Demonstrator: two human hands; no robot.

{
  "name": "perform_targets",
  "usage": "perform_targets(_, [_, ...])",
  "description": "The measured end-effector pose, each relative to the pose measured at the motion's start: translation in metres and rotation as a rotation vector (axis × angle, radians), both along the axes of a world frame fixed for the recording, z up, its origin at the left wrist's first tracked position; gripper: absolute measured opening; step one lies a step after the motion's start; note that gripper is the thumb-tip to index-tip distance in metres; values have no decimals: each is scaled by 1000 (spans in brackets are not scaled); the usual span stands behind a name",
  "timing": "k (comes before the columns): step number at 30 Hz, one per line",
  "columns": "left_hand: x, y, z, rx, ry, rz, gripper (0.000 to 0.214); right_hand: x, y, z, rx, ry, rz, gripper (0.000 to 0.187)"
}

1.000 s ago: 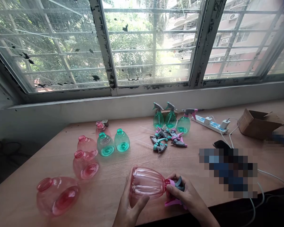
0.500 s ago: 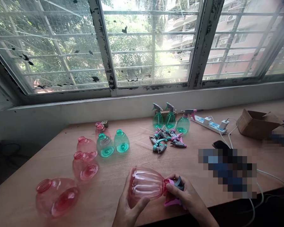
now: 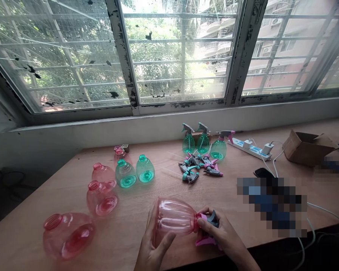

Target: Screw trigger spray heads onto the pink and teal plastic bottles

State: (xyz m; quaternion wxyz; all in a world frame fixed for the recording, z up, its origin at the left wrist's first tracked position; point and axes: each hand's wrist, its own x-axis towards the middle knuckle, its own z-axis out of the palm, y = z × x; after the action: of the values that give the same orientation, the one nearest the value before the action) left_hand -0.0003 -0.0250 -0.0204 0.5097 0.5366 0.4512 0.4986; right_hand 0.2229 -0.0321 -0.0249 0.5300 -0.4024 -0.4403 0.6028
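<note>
A clear red spray bottle (image 3: 176,216) lies sideways between my hands, its base to the left. My left hand (image 3: 155,237) wraps round the base end, thumb along the near side. At the neck, my right hand (image 3: 214,227) grips a spray head (image 3: 207,241) with a pink collar, pink trigger and dark grey body. The head sits on the bottle's mouth; my fingers partly hide the joint, so I cannot tell how tight it is. Beyond lies a pile of loose spray heads (image 3: 190,176) in grey, green and pink.
Several open red bottles (image 3: 69,237) and two open green bottles (image 3: 145,171) stand on the left. Three green bottles with spray heads (image 3: 202,143) stand at the back. To the right are a power strip (image 3: 250,149), a cardboard box (image 3: 302,152), a phone (image 3: 264,173) and cables.
The red bottle's base end is tilted up very slightly, and my left thumb has shifted a little. My right hand stays at the neck. Everything else is unmoved.
</note>
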Motion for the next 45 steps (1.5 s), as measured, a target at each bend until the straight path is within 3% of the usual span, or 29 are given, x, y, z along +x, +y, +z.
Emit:
perform_targets(4, [4, -3, 0, 13, -72, -64, 78, 0, 0, 0, -22, 26, 9, 36])
perform_targets(9, [7, 0, -5, -7, -75, 3, 93, -1, -1, 4, -25, -40, 0, 36])
perform_targets(13, [4, 2, -3, -35, -4, 6, 82, 1, -1, 1, -22, -49, 6, 37])
perform_targets(18, [7, -7, 1, -10, -69, -56, 85, 3, 0, -3, 3, -38, -5, 37])
perform_targets(23, [9, -5, -1, 14, -79, -50, 107, 1, 0, -2, -15, -26, 8, 38])
perform_targets(28, [9, 0, -3, -41, -142, -25, 92, 2, -2, -2, -48, -14, 36, 40])
perform_targets(37, [14, -5, 4, 72, -51, 48, 83, 0, -2, -1, -54, 32, 0, 42])
perform_targets(41, [14, -7, 8, 59, -86, 20, 81, 0, -3, 0, -63, 30, -14, 42])
perform_targets(45, [13, -8, 13, 48, -71, 76, 67, 0, -2, -1, -63, 11, -11, 44])
